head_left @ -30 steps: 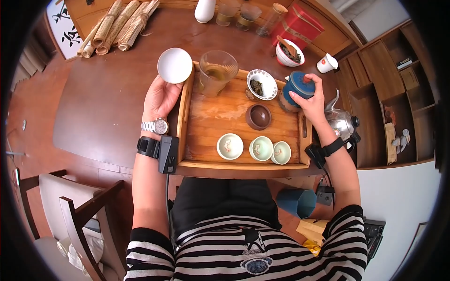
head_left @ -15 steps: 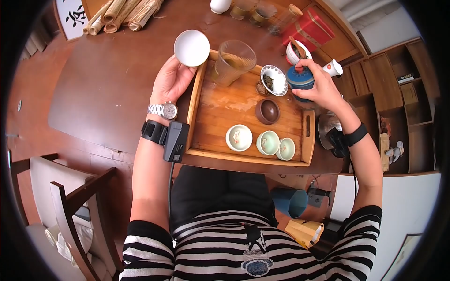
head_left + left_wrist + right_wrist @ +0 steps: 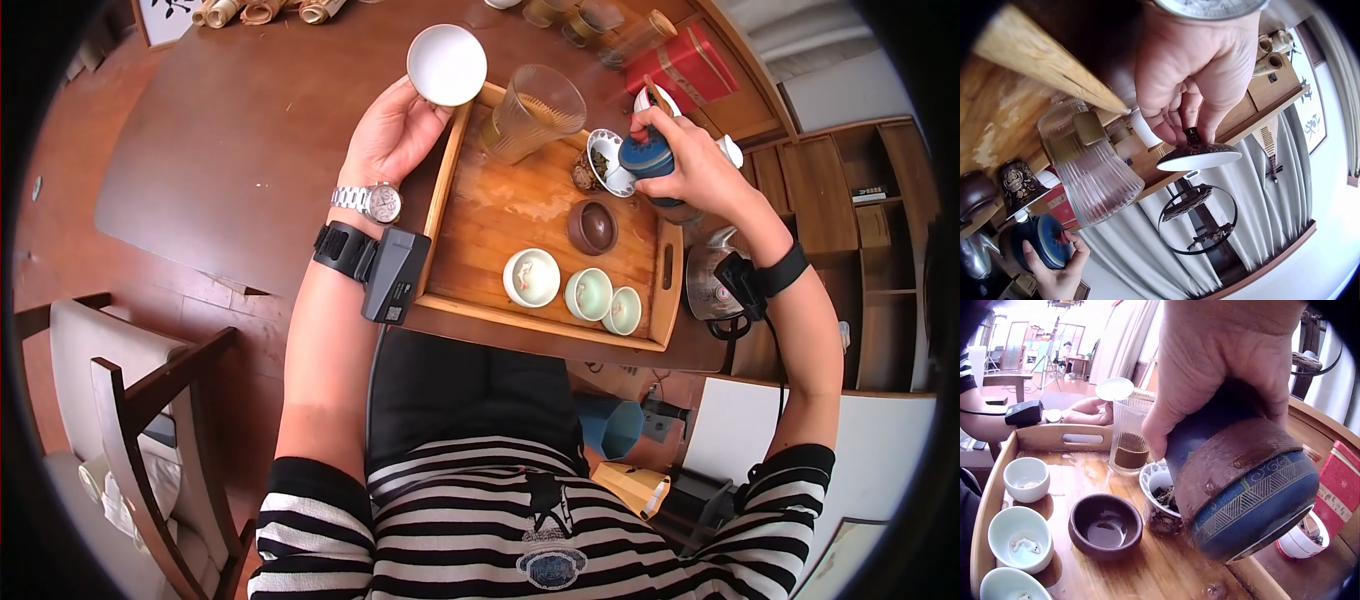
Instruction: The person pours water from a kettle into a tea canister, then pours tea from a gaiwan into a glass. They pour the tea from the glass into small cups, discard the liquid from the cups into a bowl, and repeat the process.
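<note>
My left hand (image 3: 392,135) pinches the small knob of a bowl lid (image 3: 1200,156), dark patterned outside and white inside. Its white inner face is turned up toward the head camera, beyond the tray's left edge. My right hand (image 3: 700,175) grips a blue teapot (image 3: 1247,487) with a brown band, fingertips at its red lid knob. The teapot is tipped, its spout right at the rim of a lidless tea bowl (image 3: 1163,519). Dark tea leaves (image 3: 600,160) lie inside that bowl, which is white within and dark patterned outside.
On the wooden tray (image 3: 480,220) stand a ribbed glass pitcher (image 3: 530,115) with some liquid, a brown cup (image 3: 592,228) and three pale green cups (image 3: 590,295). A steel kettle (image 3: 705,275) stands right of the tray. Behind are a red box (image 3: 685,65) and a white bowl (image 3: 1304,540).
The teapot has moved from the tray's right side to the tea bowl and tipped toward it. My left hand keeps hold of the lid. The head view has shifted, so the tray appears further right.
</note>
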{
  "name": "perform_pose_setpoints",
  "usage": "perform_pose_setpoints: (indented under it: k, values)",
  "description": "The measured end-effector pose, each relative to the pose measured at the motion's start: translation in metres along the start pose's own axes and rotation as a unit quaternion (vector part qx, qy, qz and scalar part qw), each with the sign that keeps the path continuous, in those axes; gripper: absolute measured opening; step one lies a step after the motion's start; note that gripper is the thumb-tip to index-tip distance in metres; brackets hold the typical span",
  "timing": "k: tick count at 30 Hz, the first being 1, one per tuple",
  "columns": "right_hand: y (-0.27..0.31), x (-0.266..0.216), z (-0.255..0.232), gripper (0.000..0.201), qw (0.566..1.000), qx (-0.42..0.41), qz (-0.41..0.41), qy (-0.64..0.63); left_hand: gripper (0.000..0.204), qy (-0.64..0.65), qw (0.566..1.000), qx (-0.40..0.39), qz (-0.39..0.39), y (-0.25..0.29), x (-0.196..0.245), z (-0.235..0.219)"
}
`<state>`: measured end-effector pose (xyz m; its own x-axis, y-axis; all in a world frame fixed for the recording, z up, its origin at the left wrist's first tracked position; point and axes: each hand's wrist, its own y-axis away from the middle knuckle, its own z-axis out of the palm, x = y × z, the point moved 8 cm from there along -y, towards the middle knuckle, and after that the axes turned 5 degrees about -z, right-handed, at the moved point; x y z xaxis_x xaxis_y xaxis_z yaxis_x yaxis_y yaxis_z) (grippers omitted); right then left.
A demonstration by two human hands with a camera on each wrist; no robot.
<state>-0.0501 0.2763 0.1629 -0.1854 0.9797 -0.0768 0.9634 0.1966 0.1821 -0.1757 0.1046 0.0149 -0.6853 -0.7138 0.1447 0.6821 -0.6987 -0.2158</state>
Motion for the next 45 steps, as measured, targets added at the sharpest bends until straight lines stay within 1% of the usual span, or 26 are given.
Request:
perform_pose_setpoints:
  k: [2, 5, 7, 11, 13, 16, 23, 26, 28, 32, 34, 38, 45]
  values:
    - [-0.003, -0.005, -0.002, 0.048, 1.000, -0.001, -0.012, -0.003, 0.022, -0.001, 1.000, 0.003, 0.002, 0.000, 0.000, 0.001]
    - [-0.008, -0.007, -0.001, 0.049, 0.999, -0.025, 0.002, 0.023, 0.022, -0.003, 1.000, 0.006, 0.003, 0.000, 0.000, 0.002]
    - [-0.011, -0.011, -0.003, 0.047, 1.000, -0.007, -0.028, 0.008, 0.022, 0.004, 1.000, 0.003, 0.004, 0.000, 0.000, 0.001]
    - [-0.015, -0.011, -0.004, 0.047, 0.999, -0.013, -0.020, 0.022, 0.022, 0.004, 1.000, 0.020, 0.012, 0.000, 0.001, 0.001]
    - [-0.017, -0.013, -0.005, 0.047, 0.999, -0.009, -0.039, 0.034, 0.022, 0.009, 1.000, 0.007, 0.009, -0.001, 0.001, 0.001]
    - [-0.020, -0.011, -0.004, 0.047, 0.998, -0.020, -0.023, 0.055, 0.021, 0.016, 1.000, -0.009, 0.003, -0.001, 0.000, 0.002]
    - [-0.025, -0.008, -0.002, 0.047, 0.997, -0.028, -0.027, 0.062, 0.021, 0.018, 1.000, 0.011, 0.005, 0.000, 0.000, 0.001]
    - [-0.027, -0.008, 0.000, 0.047, 0.996, -0.044, -0.022, 0.076, 0.021, 0.019, 1.000, 0.017, 0.009, 0.000, 0.000, 0.001]
    - [-0.028, -0.010, 0.000, 0.048, 0.996, -0.027, -0.048, 0.071, 0.022, 0.018, 1.000, 0.005, 0.006, 0.000, 0.000, 0.002]
    - [-0.030, -0.008, 0.003, 0.048, 0.996, -0.038, -0.042, 0.067, 0.022, 0.016, 1.000, 0.012, 0.001, -0.001, 0.000, 0.000]
    - [-0.030, -0.005, 0.005, 0.048, 0.997, -0.061, -0.020, 0.053, 0.022, 0.017, 1.000, 0.009, 0.001, -0.001, 0.001, 0.000]
    - [-0.031, -0.005, 0.006, 0.048, 0.997, -0.063, -0.015, 0.046, 0.021, 0.024, 1.000, 0.001, -0.004, -0.001, 0.000, 0.000]
    - [-0.034, -0.003, 0.006, 0.049, 0.996, -0.067, -0.013, 0.065, 0.020, 0.011, 1.000, 0.013, 0.003, -0.001, 0.001, 0.000]
